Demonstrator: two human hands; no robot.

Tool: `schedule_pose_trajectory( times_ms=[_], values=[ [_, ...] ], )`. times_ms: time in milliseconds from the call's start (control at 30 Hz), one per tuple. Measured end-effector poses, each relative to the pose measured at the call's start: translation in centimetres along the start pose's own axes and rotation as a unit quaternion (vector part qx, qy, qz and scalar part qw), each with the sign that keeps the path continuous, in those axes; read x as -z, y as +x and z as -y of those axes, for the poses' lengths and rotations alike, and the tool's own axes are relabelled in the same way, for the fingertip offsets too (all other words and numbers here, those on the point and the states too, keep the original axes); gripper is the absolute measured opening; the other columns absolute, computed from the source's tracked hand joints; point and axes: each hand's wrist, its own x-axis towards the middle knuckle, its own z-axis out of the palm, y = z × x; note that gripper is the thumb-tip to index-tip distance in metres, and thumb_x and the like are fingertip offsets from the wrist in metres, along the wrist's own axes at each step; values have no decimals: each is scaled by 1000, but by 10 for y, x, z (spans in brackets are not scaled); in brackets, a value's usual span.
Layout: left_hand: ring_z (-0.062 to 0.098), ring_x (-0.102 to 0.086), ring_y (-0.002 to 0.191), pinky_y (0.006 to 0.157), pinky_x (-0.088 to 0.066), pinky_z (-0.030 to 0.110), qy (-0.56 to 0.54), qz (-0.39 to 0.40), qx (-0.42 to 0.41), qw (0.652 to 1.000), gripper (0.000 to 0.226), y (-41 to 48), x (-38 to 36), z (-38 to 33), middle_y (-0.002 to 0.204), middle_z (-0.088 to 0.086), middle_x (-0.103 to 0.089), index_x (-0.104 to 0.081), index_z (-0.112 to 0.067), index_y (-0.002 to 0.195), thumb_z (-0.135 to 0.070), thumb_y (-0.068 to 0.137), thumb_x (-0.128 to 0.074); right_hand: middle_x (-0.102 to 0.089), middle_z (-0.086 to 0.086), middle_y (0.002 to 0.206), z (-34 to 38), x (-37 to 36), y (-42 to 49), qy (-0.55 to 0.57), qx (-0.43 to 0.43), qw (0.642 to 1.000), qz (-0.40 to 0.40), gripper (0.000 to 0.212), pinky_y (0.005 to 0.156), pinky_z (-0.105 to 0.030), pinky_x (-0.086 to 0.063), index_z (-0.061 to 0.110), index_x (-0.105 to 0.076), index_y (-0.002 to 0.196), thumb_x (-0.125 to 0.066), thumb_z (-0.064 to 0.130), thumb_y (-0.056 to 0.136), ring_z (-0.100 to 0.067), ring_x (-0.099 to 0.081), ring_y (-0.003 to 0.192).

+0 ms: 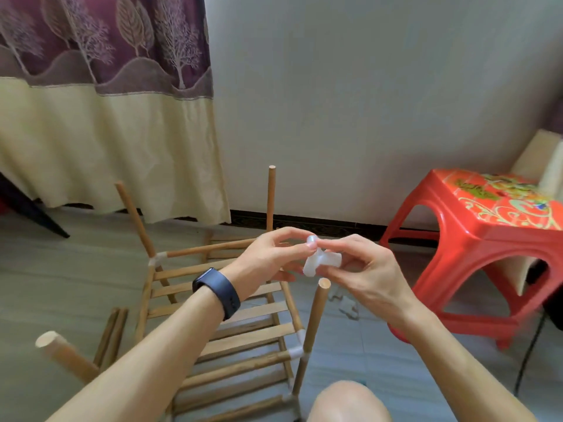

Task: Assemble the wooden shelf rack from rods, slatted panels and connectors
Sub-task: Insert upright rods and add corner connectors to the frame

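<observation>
Pinching a translucent white connector [320, 263] between them, both hands meet near the middle of the view. The left hand [268, 254], a dark watch [217, 292] on its wrist, closes thumb and forefinger on the upper socket. The right hand [362, 269] curls its fingers round the side arm from 3 o'clock. With fingertips on two ends, the piece can be turned until a socket faces down, which I judge is the reason for this grip.

At 6 o'clock of the connector, close below but not touching it, is the bare top of the nearest rod [316, 318], probably the post to be capped. It rises from a corner joint [297, 351] of the slatted panel [228, 327], which lies flat on the floor so the posts stand up.

Three more posts have bare tops:
- the back rod [271, 196] at 12 o'clock
- the leaning rod [134, 220] at 10 o'clock
- the low rod [64, 357] at 8 o'clock

Spare rods [111, 336] lie on the floor beside the panel's left edge. Loose connectors [347, 304] lie at 5 o'clock of the hands, within easy reach.

A red stool [487, 239] stands at 3 o'clock and a curtain [106, 132] hangs at 10 o'clock.
</observation>
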Motion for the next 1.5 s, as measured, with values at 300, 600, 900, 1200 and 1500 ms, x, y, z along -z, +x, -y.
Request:
schedule_pose_trajectory(
  times_ms=[300, 600, 900, 1200, 1500],
  values=[
    [21, -75, 91, 92, -57, 43, -51, -64, -72, 994, 39, -26, -17, -19, 99, 6, -77, -68, -8, 104, -38, 79, -74, -77, -3, 106, 43, 9, -10, 173, -129, 976, -35, 31, 94, -42, -56, 21, -63, 126, -63, 28, 96, -21, -74, 99],
    [18, -75, 92, 93, -57, 45, -27, -116, -73, 990, 30, -52, -30, -8, 97, 2, -77, -71, -5, 98, -34, 90, -70, -76, 2, 110, 44, -5, -23, 201, -145, 968, -29, 29, 94, -37, -57, 21, -66, 125, -63, 28, 97, -17, -72, 104],
    [18, -75, 86, 82, -59, 36, 8, -138, -87, 987, 23, -62, -35, 4, 91, 2, -77, -70, -9, 93, -31, 87, -71, -76, 0, 110, 37, -9, -33, 219, -135, 966, -18, 30, 93, -34, -57, 16, -65, 128, -61, 21, 99, -17, -72, 105],
    [18, -74, 89, 72, -58, 25, 50, -145, -143, 978, 29, -66, -34, 17, 98, 0, -77, -72, -13, 106, -28, 82, -75, -76, -5, 110, 24, -18, -36, 236, -125, 964, 2, 31, 93, -39, -58, 11, -66, 128, -56, 22, 102, -20, -71, 106],
    [21, -74, 87, 72, -60, 28, 101, -139, -183, 968, 29, -67, -32, 24, 100, 1, -76, -72, -11, 108, -26, 83, -73, -76, 1, 109, 24, -25, -44, 228, -115, 966, -22, 23, 98, -41, -55, 20, -70, 121, -57, 21, 102, -15, -70, 107]
  ],
)
